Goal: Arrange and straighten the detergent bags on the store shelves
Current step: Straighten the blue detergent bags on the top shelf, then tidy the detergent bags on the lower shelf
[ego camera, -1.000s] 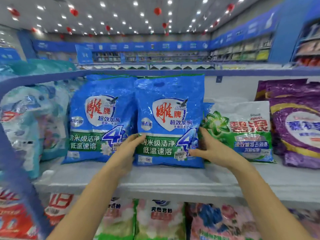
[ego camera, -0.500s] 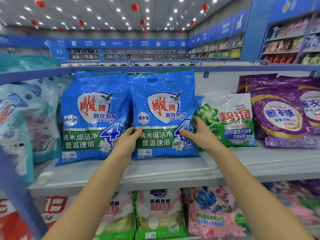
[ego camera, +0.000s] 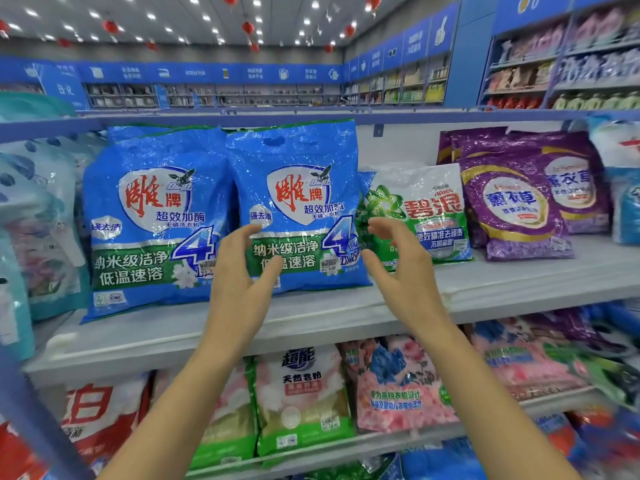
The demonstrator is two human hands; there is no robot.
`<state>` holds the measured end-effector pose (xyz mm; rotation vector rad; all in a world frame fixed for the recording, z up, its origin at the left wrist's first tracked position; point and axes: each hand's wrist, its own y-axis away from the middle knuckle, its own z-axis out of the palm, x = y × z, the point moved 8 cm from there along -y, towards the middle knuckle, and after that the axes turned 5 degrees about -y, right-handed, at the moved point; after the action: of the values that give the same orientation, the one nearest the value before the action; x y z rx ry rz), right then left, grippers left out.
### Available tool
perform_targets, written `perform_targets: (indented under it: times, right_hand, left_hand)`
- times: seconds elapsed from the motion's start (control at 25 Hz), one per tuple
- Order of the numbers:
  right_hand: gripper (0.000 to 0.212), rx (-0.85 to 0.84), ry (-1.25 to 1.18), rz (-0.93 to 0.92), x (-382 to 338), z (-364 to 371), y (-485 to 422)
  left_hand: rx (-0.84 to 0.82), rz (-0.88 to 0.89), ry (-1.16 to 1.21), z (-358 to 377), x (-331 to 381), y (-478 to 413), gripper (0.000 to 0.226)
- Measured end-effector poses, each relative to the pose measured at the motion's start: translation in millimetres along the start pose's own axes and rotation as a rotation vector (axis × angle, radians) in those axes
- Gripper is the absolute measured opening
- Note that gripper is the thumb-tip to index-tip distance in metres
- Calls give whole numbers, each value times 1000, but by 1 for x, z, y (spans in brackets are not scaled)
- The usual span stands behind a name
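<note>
In the head view, two glossy blue plastic detergent bags are standing upright side by side on the pale grey upper shelf board (ego camera: pixel 346 317). The left blue bag (ego camera: pixel 156 220) is leaning slightly, and its right edge is touching the right blue bag (ego camera: pixel 294 202).

The left hand (ego camera: pixel 239 278) is hovering in front of the right blue bag's lower left corner. Its fingers are spread and loosely curved, gripping nothing. The right hand (ego camera: pixel 398 268) is hovering at the same bag's lower right corner, likewise spread and curved, with nothing between thumb and fingers. Whether any fingertip is touching the plastic cannot be told.

A green-and-white plastic detergent bag (ego camera: pixel 426 209) is standing just beside the right blue bag, and purple plastic bags (ego camera: pixel 512 209) are sitting further right. On the shelf below, a white-and-green bag (ego camera: pixel 301 393) and a pink flowered bag (ego camera: pixel 398 386) are standing next to each other.
</note>
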<state>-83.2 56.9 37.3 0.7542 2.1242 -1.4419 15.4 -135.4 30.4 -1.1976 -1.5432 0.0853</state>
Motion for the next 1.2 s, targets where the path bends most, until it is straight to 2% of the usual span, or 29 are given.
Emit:
perform_targets:
  times: [0.12, 0.28, 0.44, 0.64, 0.84, 1.0, 1.2]
  right_hand:
    - [28, 24, 54, -105, -7, -7, 38]
    - [22, 39, 95, -120, 11, -28, 81]
    - [18, 14, 125, -5, 60, -54, 116]
    - [18, -50, 197, 180, 130, -106, 148]
    - [17, -123, 258, 314, 209, -195, 162]
    - [21, -136, 353, 353, 270, -265, 150]
    - [24, -189, 389, 356, 337, -301, 131]
  left_hand:
    - [40, 294, -64, 12, 40, 42, 28]
    - [-60, 439, -16, 50, 52, 100, 13]
    - [-244, 374, -86, 105, 26, 136, 9]
    - [-414, 273, -222, 179, 15, 171, 18]
    - [-462, 218, -271, 270, 53, 194, 29]
    - [-440, 175, -335, 351, 75, 192, 24]
    - [-428, 212, -454, 438, 90, 183, 33]
